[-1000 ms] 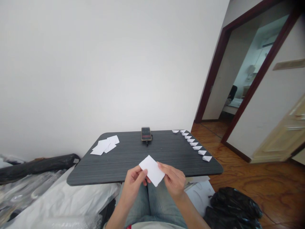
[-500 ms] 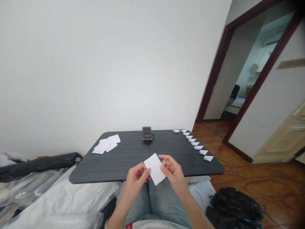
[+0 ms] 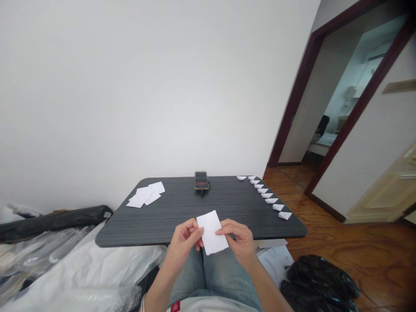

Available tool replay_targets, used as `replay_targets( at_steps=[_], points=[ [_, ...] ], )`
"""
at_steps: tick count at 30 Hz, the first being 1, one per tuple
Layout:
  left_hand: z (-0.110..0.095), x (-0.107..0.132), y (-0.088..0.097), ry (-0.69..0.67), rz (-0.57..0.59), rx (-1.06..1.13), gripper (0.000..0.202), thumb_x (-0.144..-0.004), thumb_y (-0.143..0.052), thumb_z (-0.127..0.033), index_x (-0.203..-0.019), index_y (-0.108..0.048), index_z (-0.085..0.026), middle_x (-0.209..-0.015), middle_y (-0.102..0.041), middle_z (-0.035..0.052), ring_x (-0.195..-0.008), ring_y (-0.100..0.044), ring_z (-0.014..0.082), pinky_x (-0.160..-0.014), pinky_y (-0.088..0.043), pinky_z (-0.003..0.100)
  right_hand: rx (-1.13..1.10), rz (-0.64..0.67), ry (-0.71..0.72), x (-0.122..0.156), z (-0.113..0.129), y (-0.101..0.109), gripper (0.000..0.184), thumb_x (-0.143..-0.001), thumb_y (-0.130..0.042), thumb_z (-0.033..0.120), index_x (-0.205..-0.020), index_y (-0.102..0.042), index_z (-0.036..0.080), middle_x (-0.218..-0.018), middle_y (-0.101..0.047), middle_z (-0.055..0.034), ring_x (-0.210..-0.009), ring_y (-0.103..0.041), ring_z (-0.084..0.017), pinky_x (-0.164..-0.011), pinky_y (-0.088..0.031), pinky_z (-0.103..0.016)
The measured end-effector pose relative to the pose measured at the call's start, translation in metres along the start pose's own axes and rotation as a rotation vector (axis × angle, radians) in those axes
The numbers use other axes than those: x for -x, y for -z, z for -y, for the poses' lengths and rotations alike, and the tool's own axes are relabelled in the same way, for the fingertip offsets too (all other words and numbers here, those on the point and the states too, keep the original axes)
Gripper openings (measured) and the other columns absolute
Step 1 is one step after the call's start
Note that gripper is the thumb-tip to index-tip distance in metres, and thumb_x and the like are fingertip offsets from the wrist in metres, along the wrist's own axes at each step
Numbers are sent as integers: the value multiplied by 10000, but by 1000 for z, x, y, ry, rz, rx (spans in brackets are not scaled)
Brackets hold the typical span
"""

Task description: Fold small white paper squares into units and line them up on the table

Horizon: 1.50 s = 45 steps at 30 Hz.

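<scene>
A small white sheet of paper is held up over the near edge of the dark table, above my lap. My left hand pinches its left side, thumb on the front. On the right side my right hand grips the sheet, with fingers lying over its front face and the thumb below. At the table's left lies a loose pile of white paper sheets. Along the right edge runs a row of several small folded white papers.
A phone-like device with a cable stands at the table's back, near the white wall. Black plastic bags lie on the floor to the right. Wrapped bundles and bubble wrap lie to the left. A doorway opens at the right.
The sheet has turned from a diamond-like tilt to nearly upright. My right fingers have shifted from its right corner onto its front face. My left hand keeps its hold.
</scene>
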<state>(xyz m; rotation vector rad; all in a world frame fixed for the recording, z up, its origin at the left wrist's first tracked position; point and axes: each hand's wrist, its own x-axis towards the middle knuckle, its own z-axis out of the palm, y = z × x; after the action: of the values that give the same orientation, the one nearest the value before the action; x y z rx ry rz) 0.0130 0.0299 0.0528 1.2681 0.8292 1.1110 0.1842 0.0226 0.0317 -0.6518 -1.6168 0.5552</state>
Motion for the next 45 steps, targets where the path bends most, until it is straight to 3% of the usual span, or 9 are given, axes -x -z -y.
replay_targets(
  at_steps=[12, 16, 19, 22, 27, 31, 35, 39, 45],
  points=[
    [-2, 4, -3, 143, 132, 146, 328, -672, -685, -400, -581, -495, -149, -420, -510, -36, -334, -380, 41, -311, -313, 134, 2, -21, 92, 3, -6, 2, 213, -841, -567, 234, -699, -725, 235, -619, -639, -22, -530, -571, -132, -486, -421, -243],
    [-2, 3, -2, 83, 112, 83, 355, -673, -686, -422, -572, -471, -159, -431, -524, -28, -353, -416, 55, -336, -346, 146, -22, -42, 2, 2, -6, -1, 247, -837, -569, 321, -666, -713, 217, -619, -624, -29, -535, -557, -139, -490, -424, -254],
    [-1, 3, -1, 27, 150, 9, 335, -688, -675, -427, -608, -506, -149, -472, -534, -21, -389, -445, 68, -371, -383, 163, -169, -56, -97, 0, -2, -5, 299, -798, -590, 434, -637, -678, 197, -641, -597, -29, -537, -539, -138, -457, -428, -241],
    [-3, 3, -2, -20, 191, -15, 269, -706, -672, -384, -692, -564, -138, -561, -545, -10, -478, -485, 93, -408, -410, 174, -282, -58, -207, -2, 5, -8, 317, -802, -578, 435, -615, -617, 182, -661, -559, -16, -529, -511, -123, -442, -423, -223],
    [-7, 1, -9, -120, 47, 7, 243, -687, -700, -319, -833, -645, -133, -753, -638, 39, -659, -562, 143, -560, -449, 205, -156, -33, -229, -5, 16, -8, 326, -842, -529, 361, -575, -551, 174, -632, -522, -10, -583, -502, -132, -493, -428, -222],
    [-5, -1, -12, -66, -86, -13, 244, -670, -709, -323, -805, -688, -121, -703, -689, 57, -616, -585, 153, -580, -446, 227, -81, -39, -247, -6, 19, -8, 311, -850, -514, 336, -586, -539, 175, -642, -503, -8, -594, -492, -132, -488, -422, -215],
    [-2, -2, -13, -73, -90, 3, 238, -653, -721, -331, -771, -704, -124, -662, -701, 54, -620, -604, 164, -595, -453, 233, -46, -81, -277, -6, 18, -9, 298, -857, -507, 330, -607, -542, 172, -657, -496, -9, -598, -483, -130, -484, -409, -211],
    [-4, 1, -14, -96, -80, -12, 259, -729, -643, -371, -733, -707, -120, -684, -706, 57, -613, -599, 158, -590, -457, 232, 33, -66, -270, -7, 18, -9, 291, -858, -510, 306, -601, -528, 172, -630, -483, 3, -582, -474, -124, -498, -401, -213],
    [-3, 2, -16, -57, -106, 1, 201, -623, -751, -272, -734, -694, -116, -651, -718, 50, -572, -625, 147, -573, -479, 224, 92, -85, -277, -7, 17, -10, 307, -851, -517, 308, -574, -506, 175, -621, -483, 5, -568, -479, -120, -494, -407, -208]
  ],
)
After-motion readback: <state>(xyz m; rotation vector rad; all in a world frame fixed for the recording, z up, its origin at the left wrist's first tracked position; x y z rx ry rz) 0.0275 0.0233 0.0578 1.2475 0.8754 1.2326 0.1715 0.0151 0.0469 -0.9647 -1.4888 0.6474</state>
